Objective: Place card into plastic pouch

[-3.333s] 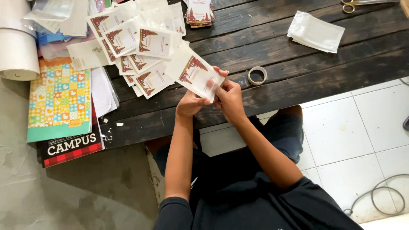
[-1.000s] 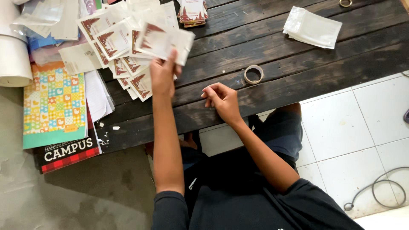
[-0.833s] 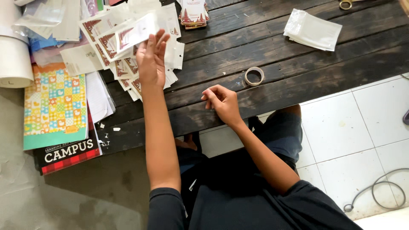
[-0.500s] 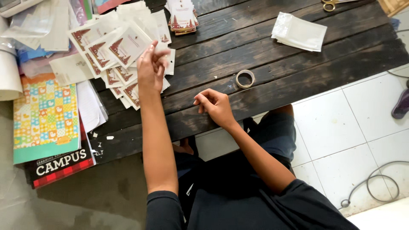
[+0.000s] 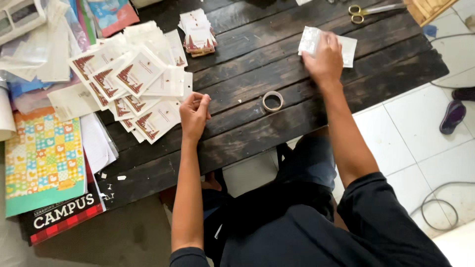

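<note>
My left hand point(image 5: 194, 114) rests on the dark wooden table point(image 5: 257, 133) with its fingers loosely curled and nothing in them. It lies just right of a spread pile of white cards in clear sleeves point(image 5: 132, 84), each with a red-brown triangular motif. My right hand point(image 5: 324, 58) is stretched to the far right of the table. Its fingers are closed over a stack of empty clear plastic sleeves point(image 5: 347, 49). Between my hands lies a small roll of tape point(image 5: 272, 101).
A small stack of unsleeved cards point(image 5: 198, 33) sits at the back of the table, and gold-handled scissors point(image 5: 368, 10) lie at the back right. Patterned notebooks point(image 5: 42, 158) and papers cover the left side. A cable point(image 5: 435, 202) and a sandal point(image 5: 452, 116) lie on the tiled floor.
My left hand laid a sleeved card on the pile and drew back toward me. My right hand moved from the table's front edge out to the stack of clear sleeves.
</note>
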